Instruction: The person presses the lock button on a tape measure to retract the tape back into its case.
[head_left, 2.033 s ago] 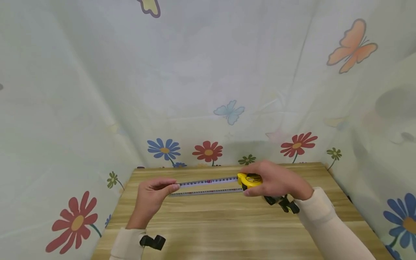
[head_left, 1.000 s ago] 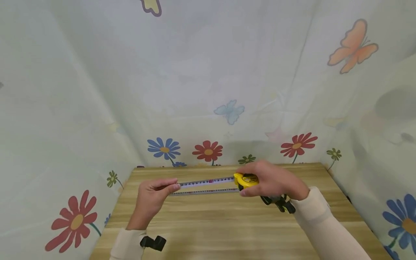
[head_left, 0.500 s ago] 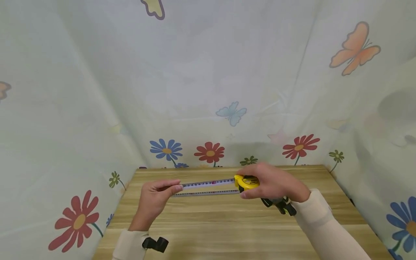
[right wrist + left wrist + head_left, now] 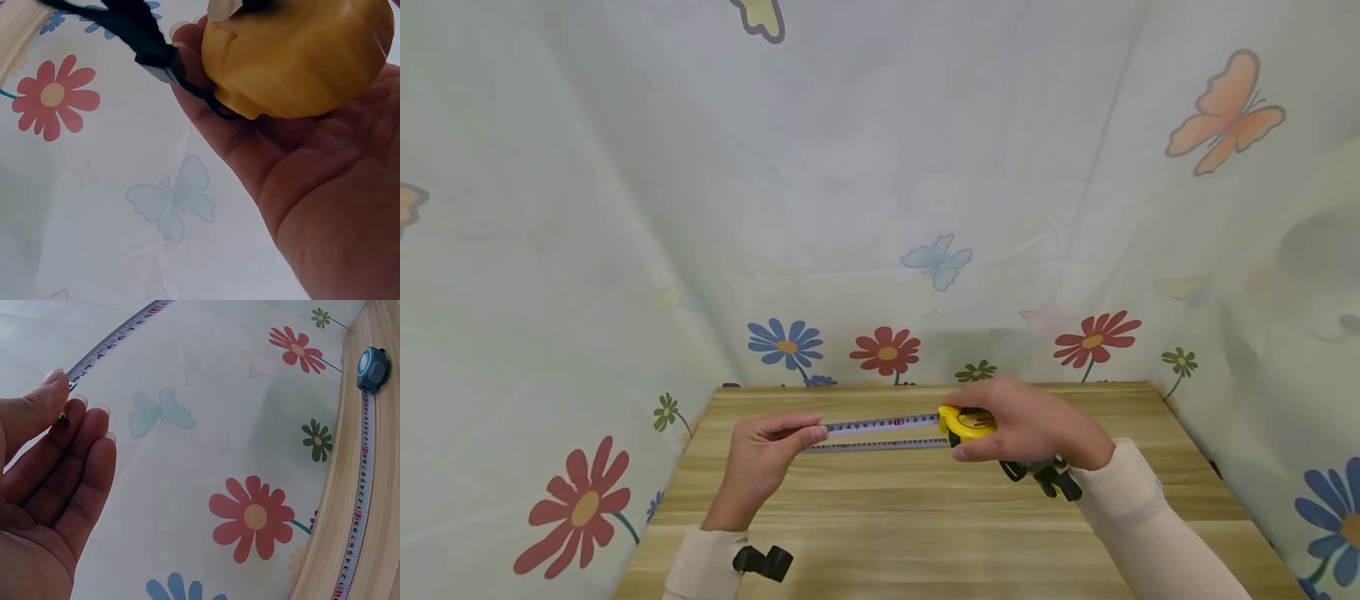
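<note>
Yellow tape [image 4: 967,422]: located in the right hand [image 4: 1033,425], with thumb and fingers wrapped about it. Blade [image 4: 868,426]: spans to the left hand [image 4: 763,454], whose thumb and forefinger pinch its free end; the remaining left fingers curve loosely below the pinch. Blue tape [image 4: 373,370]: lies on the table [image 4: 925,533], well apart from the left fingers, with its strip [image 4: 876,446] drawn out.

For good control, pinch firmly, align both hands so that the blade lies straight, and move the yellow tape slowly; a slipped pinch would probably let the blade snap back.

Hidden: the blade's tip, mostly within the left pinch; any lock, behind the right fingers. The blue tape's body does not show in the head view. The dark strap [image 4: 153,59] beside the right fingers is blurred.
</note>
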The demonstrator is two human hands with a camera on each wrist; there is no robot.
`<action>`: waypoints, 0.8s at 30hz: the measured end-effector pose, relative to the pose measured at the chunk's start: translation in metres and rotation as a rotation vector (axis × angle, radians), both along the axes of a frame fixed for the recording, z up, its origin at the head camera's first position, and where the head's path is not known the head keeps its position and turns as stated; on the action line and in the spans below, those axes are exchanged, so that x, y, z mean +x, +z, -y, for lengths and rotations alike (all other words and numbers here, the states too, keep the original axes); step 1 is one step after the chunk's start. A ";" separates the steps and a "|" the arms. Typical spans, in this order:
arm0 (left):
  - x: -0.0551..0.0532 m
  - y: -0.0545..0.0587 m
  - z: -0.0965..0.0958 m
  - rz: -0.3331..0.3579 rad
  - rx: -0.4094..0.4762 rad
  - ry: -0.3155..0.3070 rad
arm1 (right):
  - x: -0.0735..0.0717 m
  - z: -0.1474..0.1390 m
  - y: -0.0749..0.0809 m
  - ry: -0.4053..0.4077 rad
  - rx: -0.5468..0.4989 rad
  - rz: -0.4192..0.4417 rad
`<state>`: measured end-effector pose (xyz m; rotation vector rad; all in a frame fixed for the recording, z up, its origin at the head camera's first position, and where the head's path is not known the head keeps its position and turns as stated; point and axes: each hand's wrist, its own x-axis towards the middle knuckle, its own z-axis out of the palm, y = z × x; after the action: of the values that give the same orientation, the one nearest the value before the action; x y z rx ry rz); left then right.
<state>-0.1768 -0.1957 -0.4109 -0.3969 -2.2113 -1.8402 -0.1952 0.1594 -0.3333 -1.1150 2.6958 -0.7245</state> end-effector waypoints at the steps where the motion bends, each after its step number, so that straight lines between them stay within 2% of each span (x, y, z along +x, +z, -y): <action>1: 0.000 0.000 0.000 -0.001 0.000 -0.003 | 0.000 0.000 0.000 0.001 0.002 0.001; 8: 0.000 0.000 0.000 0.011 -0.004 -0.001 | -0.001 0.000 -0.001 0.014 -0.004 -0.007; 15: -0.002 -0.001 0.000 -0.012 -0.020 -0.014 | -0.002 0.004 0.000 0.012 0.008 0.000; 20: -0.002 0.001 -0.001 0.013 -0.024 0.005 | -0.002 0.005 0.000 0.018 0.010 -0.004; 24: -0.001 0.001 -0.003 0.017 -0.022 -0.006 | -0.002 0.005 0.000 0.019 0.018 -0.015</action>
<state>-0.1781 -0.1931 -0.4099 -0.3939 -2.2459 -1.8297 -0.1972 0.1544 -0.3332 -1.1454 2.6947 -0.6904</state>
